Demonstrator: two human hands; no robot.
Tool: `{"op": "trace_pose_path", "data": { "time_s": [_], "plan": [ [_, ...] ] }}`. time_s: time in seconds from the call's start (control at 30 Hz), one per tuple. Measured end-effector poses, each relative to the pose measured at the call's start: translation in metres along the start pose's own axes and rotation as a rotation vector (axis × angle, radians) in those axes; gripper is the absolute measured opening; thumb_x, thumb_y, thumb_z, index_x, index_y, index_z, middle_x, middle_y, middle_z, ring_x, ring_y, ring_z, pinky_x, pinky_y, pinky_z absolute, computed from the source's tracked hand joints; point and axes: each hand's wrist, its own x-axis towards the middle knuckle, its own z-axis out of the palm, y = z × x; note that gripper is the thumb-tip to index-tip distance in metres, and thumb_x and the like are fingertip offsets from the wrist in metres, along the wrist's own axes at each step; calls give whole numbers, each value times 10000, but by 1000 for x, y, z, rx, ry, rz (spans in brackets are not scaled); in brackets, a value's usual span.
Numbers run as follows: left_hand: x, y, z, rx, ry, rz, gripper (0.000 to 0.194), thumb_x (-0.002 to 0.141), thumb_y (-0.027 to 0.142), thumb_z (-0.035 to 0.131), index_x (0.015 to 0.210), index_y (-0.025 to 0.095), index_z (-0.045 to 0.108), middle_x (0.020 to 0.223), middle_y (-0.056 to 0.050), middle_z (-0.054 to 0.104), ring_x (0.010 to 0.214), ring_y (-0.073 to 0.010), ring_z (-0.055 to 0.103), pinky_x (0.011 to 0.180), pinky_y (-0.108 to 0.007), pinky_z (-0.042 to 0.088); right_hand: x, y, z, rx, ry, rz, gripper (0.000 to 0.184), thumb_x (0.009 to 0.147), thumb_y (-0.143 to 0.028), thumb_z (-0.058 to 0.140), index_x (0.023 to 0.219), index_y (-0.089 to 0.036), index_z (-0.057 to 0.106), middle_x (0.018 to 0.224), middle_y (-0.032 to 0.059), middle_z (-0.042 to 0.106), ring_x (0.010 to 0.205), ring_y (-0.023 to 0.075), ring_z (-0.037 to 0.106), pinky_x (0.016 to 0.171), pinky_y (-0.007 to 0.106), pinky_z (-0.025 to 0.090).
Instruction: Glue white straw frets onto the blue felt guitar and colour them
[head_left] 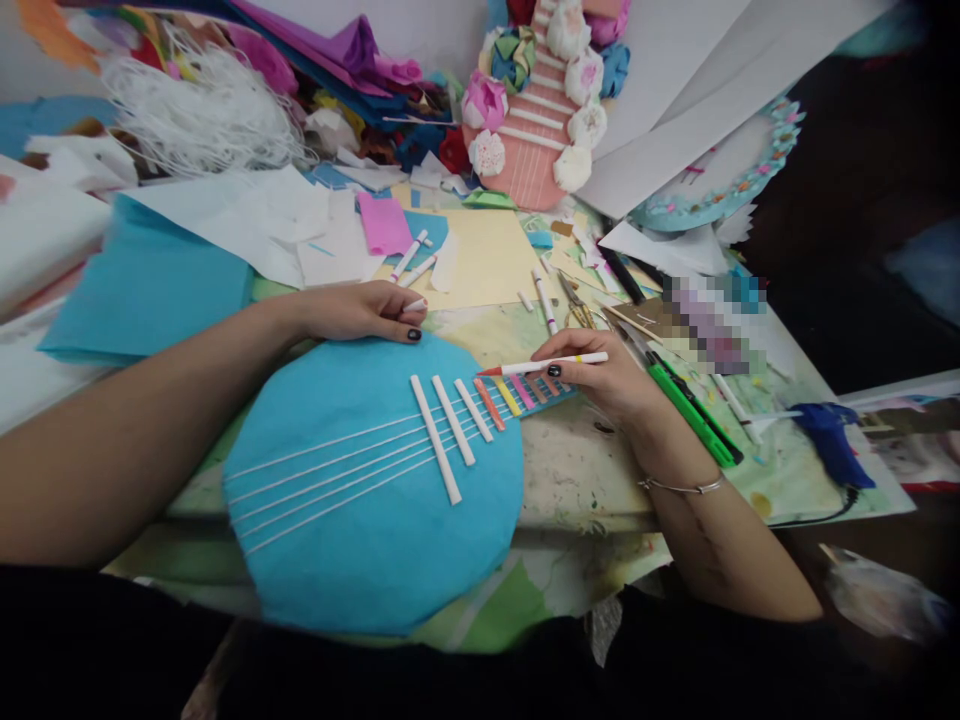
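Observation:
A blue guitar-shaped paper craft [375, 560] lies in front of me, with white strings [322, 470] along it and short strips across them. Three wide strips [435, 440] are white; those toward the neck are orange-red, yellow, pink and brownish. My right hand [592, 375] grips a white marker [547, 364] above the neck, its orange-red tip close to the orange-red strip [489, 404]. Whether the tip touches it, I cannot tell. My left hand [371, 312] rests at the craft's upper edge, a small white marker cap [415, 306] pinched in its fingers.
More markers [544, 300] lie beyond the craft beside scissors [576, 300]. A green cutter [690, 410] and a blue glue gun [832, 445] are at right. Behind stand a pink guitar craft with paper flowers [529, 150], white string [202, 105] and blue paper [157, 285].

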Motion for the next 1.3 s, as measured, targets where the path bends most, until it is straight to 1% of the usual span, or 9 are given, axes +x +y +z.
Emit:
{"op": "trace_pose_path", "data": {
  "time_s": [0.17,0.33,0.5,0.67,0.87,1.0,1.13,1.3],
  "plan": [
    [0,0,0,-4,-1,-3,351,813,362,618,701,217,319,677,56,288,573,-85,299,547,-204,330,-1,0,1,29,-32,12,168,712,-283,795,815,-159,749,737,32,725,633,117,625,570,218,460],
    [0,-2,0,-18,0,-9,344,821,354,611,700,216,320,676,53,292,579,-88,294,543,-207,314,-1,-3,2,-28,-12,16,156,748,-276,769,864,-173,752,743,21,719,607,98,584,543,215,435],
    [0,-2,1,-39,-6,-4,345,836,353,595,702,218,308,676,51,285,573,-86,291,537,-208,314,-1,-4,3,-82,-10,10,149,743,-275,773,850,-174,751,708,6,692,579,88,554,521,215,403],
    [0,-1,1,-49,-20,-14,342,845,352,582,713,222,295,682,54,269,568,-84,275,525,-204,311,-1,-4,3,-83,-22,2,152,746,-274,765,864,-178,751,695,2,683,571,85,547,515,213,390],
    [0,-1,1,-16,-14,2,340,842,371,578,713,222,301,683,54,267,568,-87,280,528,-199,318,-1,-3,2,-40,-29,13,149,724,-275,781,817,-164,746,706,18,701,584,99,569,526,213,416],
    [-1,0,1,-43,-14,-24,349,830,367,592,711,224,297,687,55,267,573,-88,277,536,-200,322,-1,-3,2,-54,-6,7,157,735,-275,777,849,-170,750,711,13,701,579,93,565,512,206,404],
    [-1,0,2,-63,-13,-35,350,820,353,603,707,223,299,688,55,266,577,-88,270,541,-207,313,-1,-3,3,-9,-30,20,142,726,-261,780,823,-162,746,722,24,721,605,103,600,534,205,429],
    [-1,-2,1,-70,-12,-36,353,821,363,604,708,223,301,692,54,266,583,-91,271,543,-210,308,-1,-2,1,-4,-24,7,136,731,-248,777,839,-169,755,711,18,723,580,95,612,514,193,431]
  ]
}}
